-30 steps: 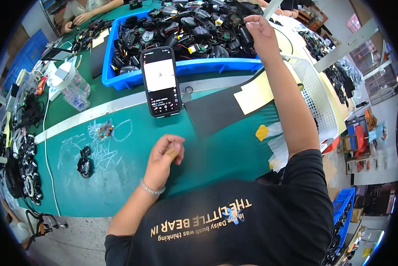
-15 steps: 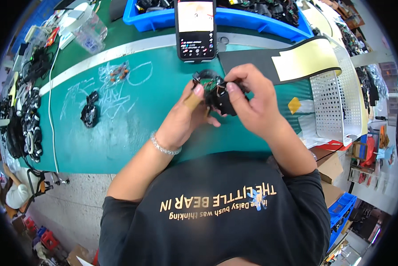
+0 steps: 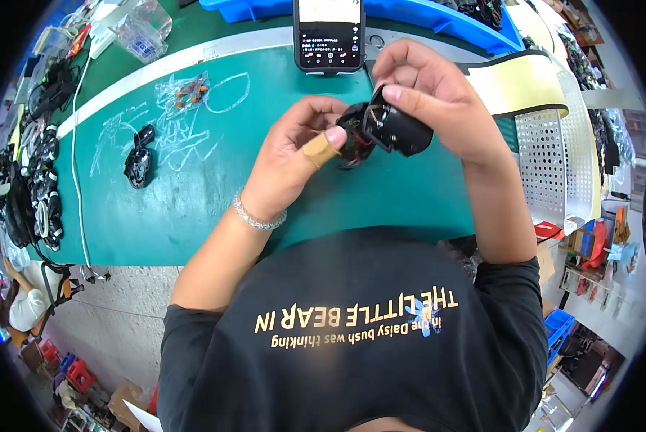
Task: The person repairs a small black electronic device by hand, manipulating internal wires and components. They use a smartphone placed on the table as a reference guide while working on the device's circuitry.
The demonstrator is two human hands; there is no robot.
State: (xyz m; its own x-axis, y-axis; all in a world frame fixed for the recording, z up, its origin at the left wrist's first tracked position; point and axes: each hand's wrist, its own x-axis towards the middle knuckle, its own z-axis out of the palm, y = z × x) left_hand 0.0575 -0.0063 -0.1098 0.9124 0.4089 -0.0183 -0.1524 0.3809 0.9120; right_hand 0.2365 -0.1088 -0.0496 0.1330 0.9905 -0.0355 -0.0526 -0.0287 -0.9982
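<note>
Above the green mat point(image 3: 215, 216), my hands hold a black plastic device whose two halves stand spread apart. My left hand point(image 3: 287, 158), a tan bandage around its thumb, pinches the left half point(image 3: 357, 137), where thin wires and a dark board show. My right hand point(image 3: 442, 97) grips the rounded, glossy black housing point(image 3: 402, 131) by its upper edge. Fine wires seem to run between the halves; the inside is too dark to make out. Another small black part point(image 3: 138, 167) lies apart on the left of the mat.
A clear bag with orange pieces point(image 3: 191, 92) and scattered clear plastic strips lie on the mat. At the far edge stands a phone point(image 3: 330, 43), before a blue bin point(image 3: 452, 27). A white perforated basket point(image 3: 543, 158) sits at right; a white cable point(image 3: 78, 165) runs down the left.
My hands have moved the black device slightly right and turned it. Its halves now stand wider apart, the rounded housing facing right. The whole view has shifted a little.
</note>
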